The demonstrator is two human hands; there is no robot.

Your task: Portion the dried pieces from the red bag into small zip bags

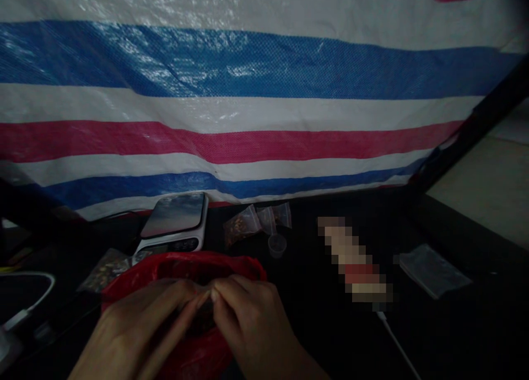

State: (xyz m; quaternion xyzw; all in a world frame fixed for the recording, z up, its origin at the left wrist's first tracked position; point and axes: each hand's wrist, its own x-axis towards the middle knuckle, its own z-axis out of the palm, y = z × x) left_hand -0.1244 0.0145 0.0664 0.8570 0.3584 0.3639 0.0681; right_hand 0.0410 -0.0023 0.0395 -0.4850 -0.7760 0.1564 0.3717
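Both of my hands meet low in the middle, over a red plastic bag [185,267] that lies open on the dark table. My left hand [136,330] has its fingers curled, with the index finger and thumb reaching to the fingertips of my right hand [252,319]. My right hand is closed in a pinch against them. Between the fingertips is something dark and small that I cannot make out. The bag's inside looks dark and its contents are unclear.
A small digital scale [176,220] stands behind the bag. Small clear packets [243,225] of brownish bits and a tiny clear cup [276,245] lie to its right. Another packet [107,267], a flat clear bag [433,269], white cables [397,341] and a striped tarp [248,93] surround the table.
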